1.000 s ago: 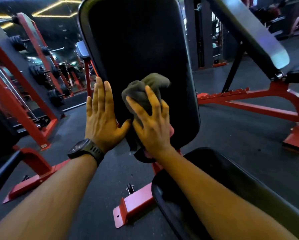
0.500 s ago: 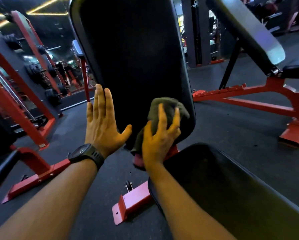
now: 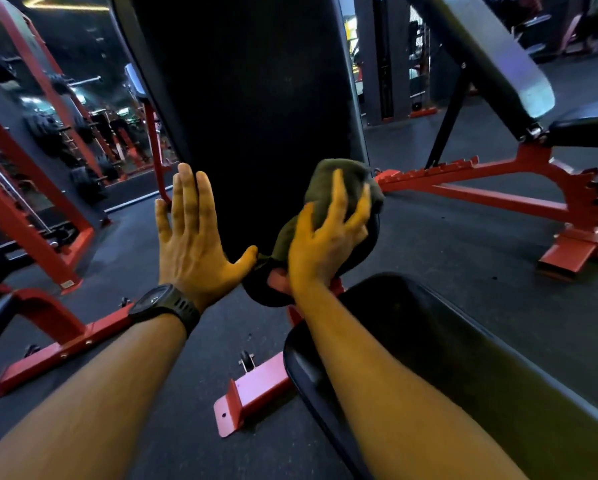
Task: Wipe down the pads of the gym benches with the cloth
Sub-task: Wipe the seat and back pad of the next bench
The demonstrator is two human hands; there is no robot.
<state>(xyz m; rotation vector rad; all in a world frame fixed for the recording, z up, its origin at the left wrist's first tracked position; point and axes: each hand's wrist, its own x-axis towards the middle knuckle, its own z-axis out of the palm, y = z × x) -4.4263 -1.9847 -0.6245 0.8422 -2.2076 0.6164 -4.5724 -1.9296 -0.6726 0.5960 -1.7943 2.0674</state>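
I have the right hand point(image 3: 322, 247) at the lower right edge of the upright back pad point(image 3: 256, 98), with the olive cloth point(image 3: 341, 180) bunched under it. A second ago the cloth sat higher, near the middle of the pad and close to the left thumb. Since then it has swept down and across to the right, so I judge this stroke has covered the lower centre of the pad and is running out onto the rim. The upper part of the pad fills the top of the frame, and I cannot tell from here whether it is clean.

The left hand point(image 3: 193, 237) has kept its place on the pad's left edge, a little left of frame centre. Its palm is flat, fingers straight and together, pointing up, thumb splayed out to the right almost to the cloth. It grasps nothing and seems only to brace the pad. A black watch point(image 3: 162, 304) sits on that wrist.

The right fingers are spread and curled over the cloth bundle, gripping it and pressing it against the pad. The wrist is bent back, and the forearm runs from the lower right of the frame over the seat pad point(image 3: 464, 358), which I judge not yet wiped. A second bench point(image 3: 481, 46) stands at upper right.
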